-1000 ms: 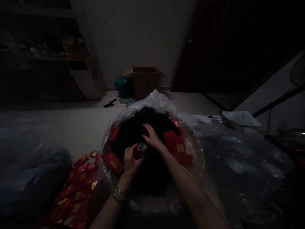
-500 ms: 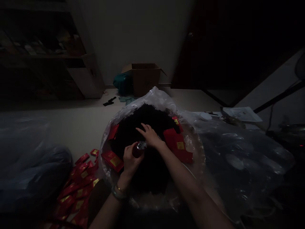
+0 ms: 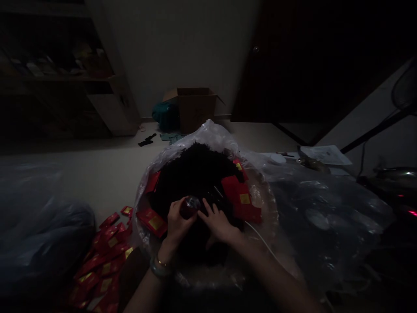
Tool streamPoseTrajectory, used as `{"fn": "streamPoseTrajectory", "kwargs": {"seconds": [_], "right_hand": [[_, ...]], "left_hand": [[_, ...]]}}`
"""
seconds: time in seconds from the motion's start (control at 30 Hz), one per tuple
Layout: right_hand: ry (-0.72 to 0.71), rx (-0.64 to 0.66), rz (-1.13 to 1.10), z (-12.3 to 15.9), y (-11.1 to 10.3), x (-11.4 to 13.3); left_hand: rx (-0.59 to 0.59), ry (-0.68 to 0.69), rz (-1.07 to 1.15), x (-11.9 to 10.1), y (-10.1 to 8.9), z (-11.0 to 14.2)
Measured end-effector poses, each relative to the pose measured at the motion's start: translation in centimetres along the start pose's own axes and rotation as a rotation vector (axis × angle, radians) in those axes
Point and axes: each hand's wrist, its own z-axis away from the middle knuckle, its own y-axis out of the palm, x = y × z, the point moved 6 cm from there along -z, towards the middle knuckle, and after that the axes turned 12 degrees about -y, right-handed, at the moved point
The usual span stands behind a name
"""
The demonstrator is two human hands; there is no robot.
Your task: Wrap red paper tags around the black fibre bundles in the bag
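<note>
Dark loose leaves, like dry tea (image 3: 195,165), are heaped in a round tub lined with clear plastic (image 3: 208,128). My left hand (image 3: 177,221) is wrapped round a small red packet (image 3: 189,208) whose upturned end looks shiny and silvery. Close beside it is my right hand (image 3: 217,222), palm down over the dark heap, fingers spread and their tips near the packet. Beyond those fingers lies a dark glossy surface (image 3: 216,193) with pale reflections; its kind is unclear. Red packets with gold labels rest on both sides of the heap, at left (image 3: 152,221) and right (image 3: 239,195).
Several red packets (image 3: 107,252) are piled on the floor at left, near a large plastic-wrapped bundle (image 3: 48,239). Clear plastic sheeting (image 3: 325,217) spreads out at right. A white cord (image 3: 263,241) crosses the tub's right rim. An open cardboard box (image 3: 197,111) stands by the wall.
My right hand has drawn back toward me and come down beside the packet, uncovering the glossy dark surface. My left hand keeps its hold on the red packet, almost in place.
</note>
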Motion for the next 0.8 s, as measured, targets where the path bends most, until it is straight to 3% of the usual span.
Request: {"fn": "streamPoseTrajectory", "kwargs": {"seconds": [0.13,0.3,0.43,0.6,0.63,0.8], "right_hand": [[0.043,-0.054,-0.034,-1.6,0.3,0.5],[0.147,-0.294,-0.068,-3.4,-3.3,-3.1],[0.187,-0.42,-0.074,-3.2,-5.3,-5.2],[-0.091,-0.29,-0.038,-1.9,-3.4,-1.2],[-0.095,-0.254,-0.028,-1.4,-2.7,-0.6],[0.257,-0.161,-0.056,0.8,-0.2,-1.3]], "left_hand": [[-0.033,0.008,-0.009,0.0,-0.2,0.0],[-0.025,0.006,-0.04,0.4,0.1,0.0],[-0.012,0.018,-0.063,0.5,0.4,-0.1],[-0.06,-0.001,-0.069,0.4,-0.1,-0.2],[-0.062,-0.002,-0.071,0.4,-0.1,-0.2],[-0.054,0.003,-0.07,0.2,0.0,-0.2]]}}
